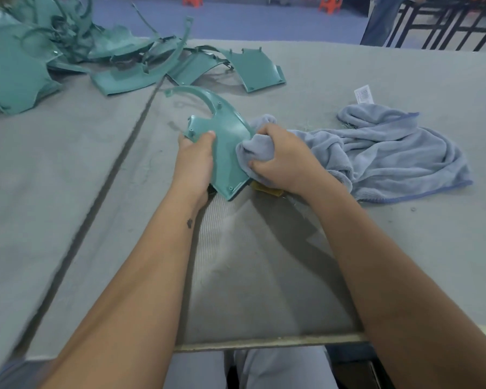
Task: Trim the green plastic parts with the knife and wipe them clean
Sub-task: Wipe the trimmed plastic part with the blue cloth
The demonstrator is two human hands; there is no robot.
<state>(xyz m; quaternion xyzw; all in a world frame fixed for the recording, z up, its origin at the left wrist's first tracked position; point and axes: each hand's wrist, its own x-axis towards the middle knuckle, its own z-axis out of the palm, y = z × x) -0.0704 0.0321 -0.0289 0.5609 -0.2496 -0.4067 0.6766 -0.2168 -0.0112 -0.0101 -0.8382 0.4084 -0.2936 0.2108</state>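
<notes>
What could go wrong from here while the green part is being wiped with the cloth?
The green part is held up only by the left hand at one edge, so pressure from the right hand bunching the blue cloth could twist it loose. The thin curved arm may snag the cloth. The knife is not visible; it may lie hidden under the cloth.

Both arms reach forward, left grip [194,158] and right grip [285,161] clenched.

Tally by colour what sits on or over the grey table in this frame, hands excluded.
Green: 1 plastic part held in the hands, plus 1 pile of green parts too tangled to count singly.
Blue-grey: 1 cloth.
Yellowish: 1 small item, mostly hidden under the right hand.
Total: 4 entries.
</notes>
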